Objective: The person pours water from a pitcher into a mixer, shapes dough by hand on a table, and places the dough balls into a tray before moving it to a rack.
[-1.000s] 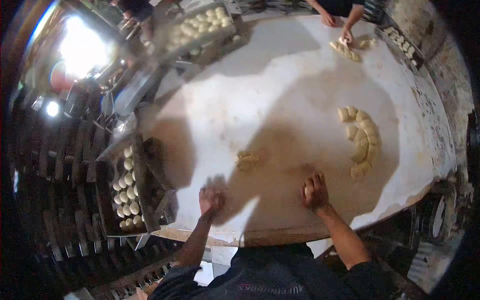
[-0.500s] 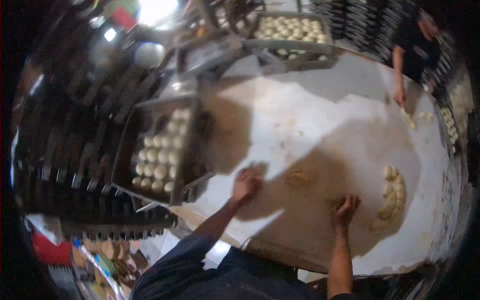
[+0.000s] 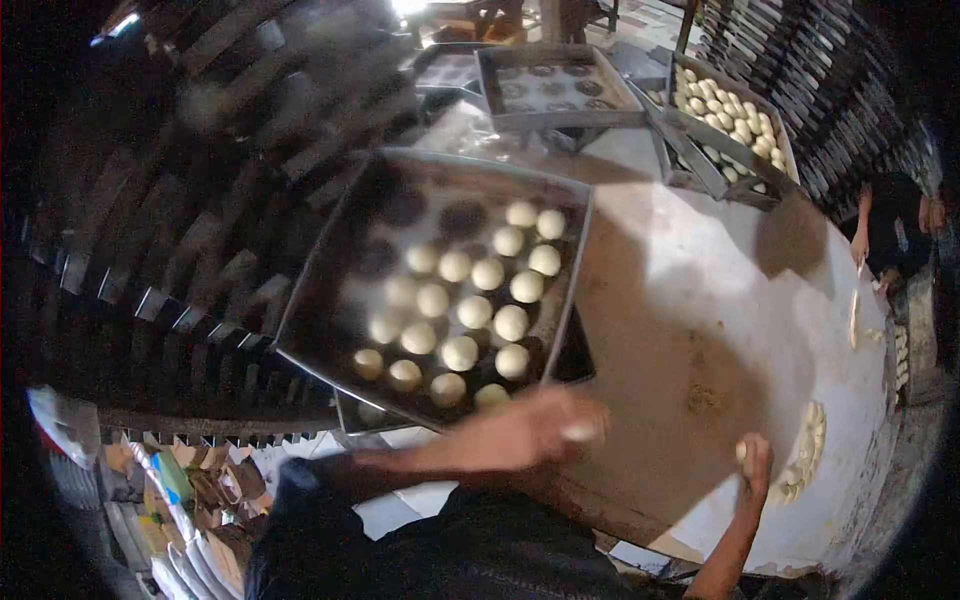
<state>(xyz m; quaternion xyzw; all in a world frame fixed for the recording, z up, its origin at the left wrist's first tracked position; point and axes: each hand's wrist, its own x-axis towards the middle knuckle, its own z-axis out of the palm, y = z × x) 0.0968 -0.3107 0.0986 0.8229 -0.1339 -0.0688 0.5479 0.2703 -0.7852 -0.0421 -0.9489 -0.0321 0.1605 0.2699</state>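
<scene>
My left hand (image 3: 540,425), smeared by motion, is at the near right corner of a dark metal tray (image 3: 335,235). Its fingers are curled about a pale dough ball (image 3: 580,432). Round dough balls (image 3: 474,311) sit in loose rows in the tray, mostly toward its near and right sides. Over the floured worktable (image 3: 650,450), my right hand (image 3: 757,467) is closed, with another dough ball (image 3: 741,452) showing at its fingers. To the right of that hand lies a curved double row of cut dough pieces (image 3: 807,450).
Another tray of dough balls (image 3: 735,120) stands at the back right, beside a tray with dark round marks (image 3: 560,90). At far right a co-worker (image 3: 895,225) handles a dough strip (image 3: 853,318). Dark slatted racks (image 3: 200,200) line the left.
My view has turned left, bringing the tray nearer the middle. My left hand has moved from over the table to the tray's corner. Pale dough now shows at both hands.
</scene>
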